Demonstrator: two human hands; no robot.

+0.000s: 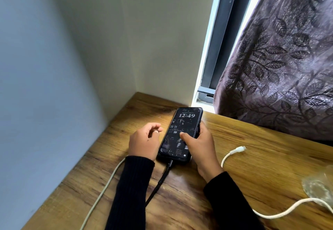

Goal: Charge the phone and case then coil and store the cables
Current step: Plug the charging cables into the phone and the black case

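1. The phone [181, 134] lay face up on the wooden surface [252, 157] near the wall corner, its screen lit, its long axis running away from the person and leaning slightly right.
2. A black cable [162, 177] was plugged into the phone's near end and trailed back toward the person between the two sleeves.
3. The right hand [200, 148] gripped the phone's right edge, thumb resting on the screen; the left hand [144, 141] hovered just beside the left edge, fingers loosely curled, grasping nothing.
4. A white cable [232, 152] lay to the right with its free plug pointing away, nearer the right hand. Another pale cable [106, 184] ran along the left side.
5. A clear object at the right edge [317, 184] was possibly the case, though too blurred to be sure.
6. Open surface remained to the right; the wall and curtain [281, 58] closed off the far side.
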